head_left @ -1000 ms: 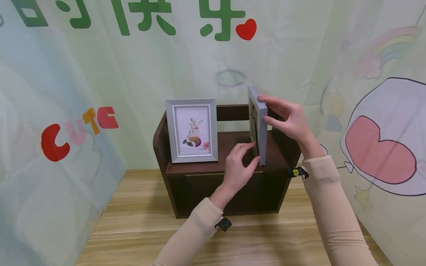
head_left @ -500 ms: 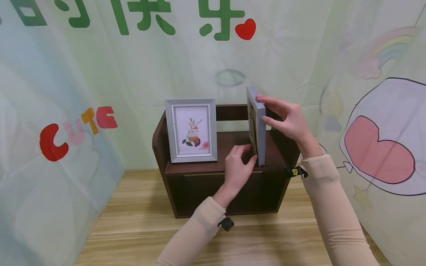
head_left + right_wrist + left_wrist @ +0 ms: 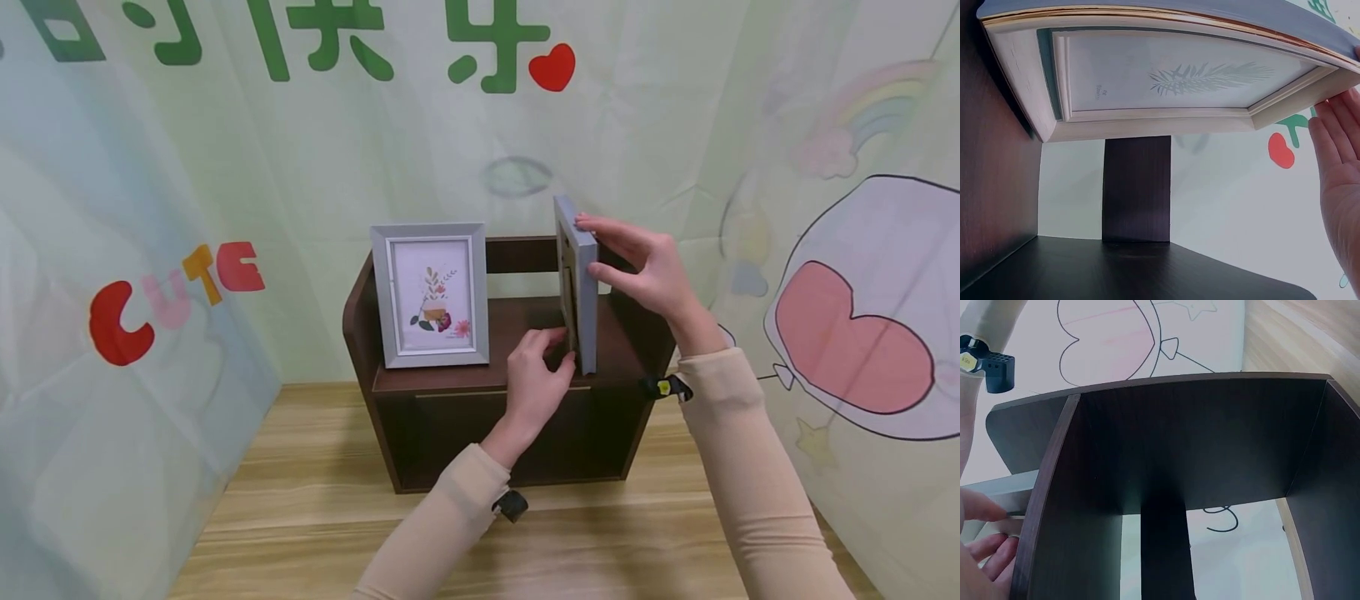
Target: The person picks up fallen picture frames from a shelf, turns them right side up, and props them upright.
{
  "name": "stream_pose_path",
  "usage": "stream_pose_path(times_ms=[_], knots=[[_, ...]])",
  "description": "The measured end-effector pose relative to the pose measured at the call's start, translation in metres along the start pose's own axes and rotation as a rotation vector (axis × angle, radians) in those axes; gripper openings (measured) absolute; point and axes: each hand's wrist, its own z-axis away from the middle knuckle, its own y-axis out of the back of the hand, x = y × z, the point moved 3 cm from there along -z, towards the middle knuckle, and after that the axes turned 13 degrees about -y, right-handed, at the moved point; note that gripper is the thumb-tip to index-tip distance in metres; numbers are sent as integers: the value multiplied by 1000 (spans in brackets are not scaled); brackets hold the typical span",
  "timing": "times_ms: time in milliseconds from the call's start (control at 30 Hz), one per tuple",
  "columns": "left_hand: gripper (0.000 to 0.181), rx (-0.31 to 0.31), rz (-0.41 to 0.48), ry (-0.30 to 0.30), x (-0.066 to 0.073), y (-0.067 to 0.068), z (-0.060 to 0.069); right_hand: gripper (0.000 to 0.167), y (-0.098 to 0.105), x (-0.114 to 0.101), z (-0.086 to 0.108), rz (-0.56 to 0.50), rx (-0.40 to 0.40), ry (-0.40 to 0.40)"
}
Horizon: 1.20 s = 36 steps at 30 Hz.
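Observation:
A grey picture frame [image 3: 588, 308] stands edge-on at the right of the dark brown shelf's top board, its back turned left. My right hand [image 3: 648, 271] holds its upper near corner, fingers over the top edge and thumb on the near side. Low behind the frame, my left hand [image 3: 534, 373] pinches the thin support leg [image 3: 1011, 526] between thumb and fingers; the fingertips are partly hidden in the head view. A leaf print [image 3: 1210, 78] shows in the frame's front in the right wrist view. A second picture frame [image 3: 431, 292] with a flower print stands upright on the left, facing me.
The dark brown shelf [image 3: 397, 381] has raised sides, a back rail [image 3: 522, 254] and an open lower compartment [image 3: 465, 442]. It stands on a wood-grain table [image 3: 300, 508]. Printed cloth [image 3: 315, 167] hangs behind and on both sides.
My left hand has shifted slightly left, away from the frame's back panel, and then stays almost still. The right hand keeps its hold on the frame's top corner.

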Motion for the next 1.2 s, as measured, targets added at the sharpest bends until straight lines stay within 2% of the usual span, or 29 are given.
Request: stream_pose_path(times_ms=[267,567,833,1200], knots=[[19,64,-2,26,-5,11,1,42,-2,0,-1,11,-8,-1],[16,155,47,91,-13,25,4,43,-12,-1,-6,56,-25,18],[16,181,19,129,-17,35,6,43,-22,-3,-11,82,-47,91],[16,214,3,126,-19,42,7,43,-31,-8,-14,145,-48,103]])
